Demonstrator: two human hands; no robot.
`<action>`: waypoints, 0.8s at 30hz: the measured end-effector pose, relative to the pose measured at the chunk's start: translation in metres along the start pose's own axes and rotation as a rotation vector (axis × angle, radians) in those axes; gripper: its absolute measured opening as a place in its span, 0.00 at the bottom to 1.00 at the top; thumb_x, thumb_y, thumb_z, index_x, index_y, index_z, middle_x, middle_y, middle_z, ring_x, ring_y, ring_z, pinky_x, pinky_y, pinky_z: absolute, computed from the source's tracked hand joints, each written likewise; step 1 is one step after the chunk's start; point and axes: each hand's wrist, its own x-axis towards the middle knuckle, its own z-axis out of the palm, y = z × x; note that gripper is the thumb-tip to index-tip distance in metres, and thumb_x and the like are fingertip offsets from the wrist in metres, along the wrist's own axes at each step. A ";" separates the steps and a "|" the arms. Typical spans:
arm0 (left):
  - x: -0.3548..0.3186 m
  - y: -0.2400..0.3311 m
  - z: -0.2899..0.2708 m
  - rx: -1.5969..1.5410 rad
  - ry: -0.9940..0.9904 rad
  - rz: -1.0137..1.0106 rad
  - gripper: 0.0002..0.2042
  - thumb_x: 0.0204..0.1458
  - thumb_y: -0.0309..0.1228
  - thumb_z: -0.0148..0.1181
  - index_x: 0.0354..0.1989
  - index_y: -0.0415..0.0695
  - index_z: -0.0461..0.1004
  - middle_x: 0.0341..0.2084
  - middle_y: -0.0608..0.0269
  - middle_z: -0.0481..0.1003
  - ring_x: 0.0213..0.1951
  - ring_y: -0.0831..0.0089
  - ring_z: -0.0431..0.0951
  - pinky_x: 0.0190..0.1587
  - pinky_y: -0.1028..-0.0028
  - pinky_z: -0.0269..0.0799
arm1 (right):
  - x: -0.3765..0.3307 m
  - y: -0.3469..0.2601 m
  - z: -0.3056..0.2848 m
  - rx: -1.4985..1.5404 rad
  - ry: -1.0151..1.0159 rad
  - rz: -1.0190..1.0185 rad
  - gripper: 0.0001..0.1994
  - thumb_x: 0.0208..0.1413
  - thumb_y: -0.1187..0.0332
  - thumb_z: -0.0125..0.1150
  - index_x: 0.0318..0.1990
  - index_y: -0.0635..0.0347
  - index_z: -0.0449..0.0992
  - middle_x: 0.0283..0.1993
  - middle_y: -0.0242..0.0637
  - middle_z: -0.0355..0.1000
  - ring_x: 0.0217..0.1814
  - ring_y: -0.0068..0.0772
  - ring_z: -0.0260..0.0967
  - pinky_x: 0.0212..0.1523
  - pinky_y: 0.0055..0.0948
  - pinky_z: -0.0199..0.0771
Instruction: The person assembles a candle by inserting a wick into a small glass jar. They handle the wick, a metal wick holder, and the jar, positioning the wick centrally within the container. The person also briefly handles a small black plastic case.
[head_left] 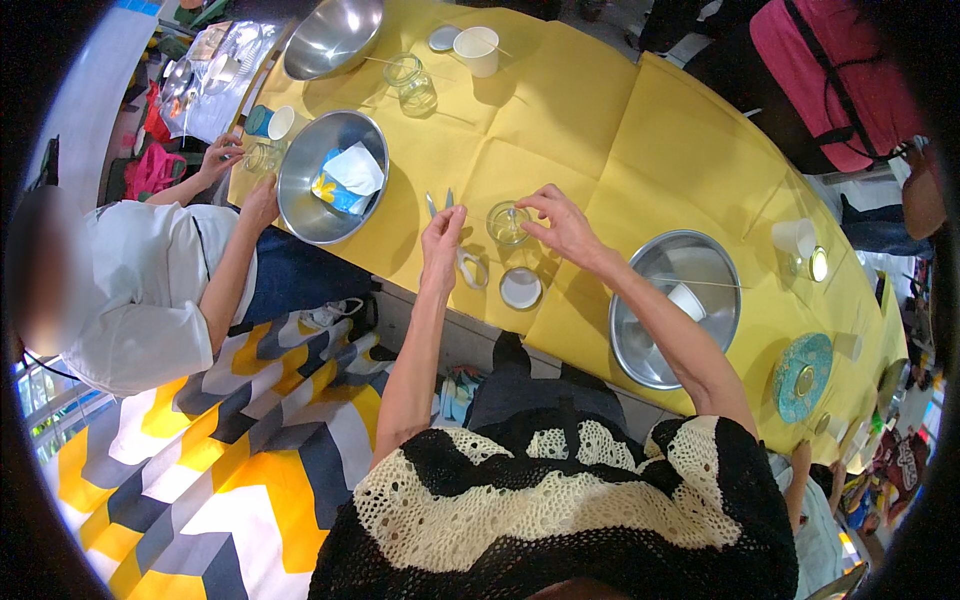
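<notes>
My left hand (441,245) is closed in a pinch above the yellow table cover, and whatever sits between its fingertips is too small to make out. Beneath it lies a pair of scissors (472,270) with pale handles, partly hidden by the hand. My right hand (565,228) is at the right rim of a small open glass jar (506,224), its thumb and forefinger curled there. Whether it grips the rim or something thin, I cannot make out. A round white-topped jar lid (520,289) rests near the table's front edge, just below the jar.
A steel bowl (728,345) with a white paper cup (686,301) and thin stick stands under my right forearm. To the left, a person handles a glass jar (262,157) beside another steel bowl (378,213) holding a packet. Farther back are a glass jar (416,97) and a paper cup (480,60).
</notes>
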 end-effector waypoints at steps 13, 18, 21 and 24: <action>0.005 0.009 -0.001 -0.094 0.017 -0.129 0.13 0.51 0.42 0.65 0.33 0.46 0.77 0.29 0.75 0.72 0.33 0.83 0.67 0.37 0.77 0.62 | 0.003 -0.005 -0.007 0.066 -0.090 0.057 0.12 0.53 0.64 0.58 0.38 0.64 0.69 0.29 0.44 0.69 0.32 0.42 0.68 0.36 0.38 0.69; 0.009 0.007 -0.003 -0.087 -0.003 -0.138 0.12 0.50 0.43 0.65 0.32 0.47 0.76 0.29 0.74 0.71 0.34 0.83 0.67 0.37 0.76 0.62 | 0.004 -0.003 -0.010 0.048 -0.128 0.082 0.13 0.53 0.63 0.58 0.39 0.64 0.70 0.30 0.45 0.70 0.33 0.42 0.69 0.36 0.38 0.69; 0.007 0.010 0.000 -0.089 0.016 -0.132 0.12 0.50 0.43 0.65 0.32 0.47 0.76 0.30 0.74 0.71 0.34 0.83 0.67 0.36 0.77 0.62 | 0.004 -0.003 -0.011 0.055 -0.123 0.083 0.14 0.53 0.62 0.58 0.40 0.64 0.70 0.30 0.45 0.70 0.33 0.42 0.69 0.36 0.38 0.69; 0.004 0.014 0.002 -0.106 0.009 -0.126 0.13 0.50 0.43 0.65 0.32 0.47 0.75 0.30 0.73 0.71 0.33 0.83 0.67 0.35 0.78 0.62 | 0.004 -0.003 -0.012 0.054 -0.132 0.089 0.14 0.53 0.61 0.59 0.40 0.63 0.70 0.31 0.45 0.70 0.34 0.42 0.69 0.36 0.38 0.70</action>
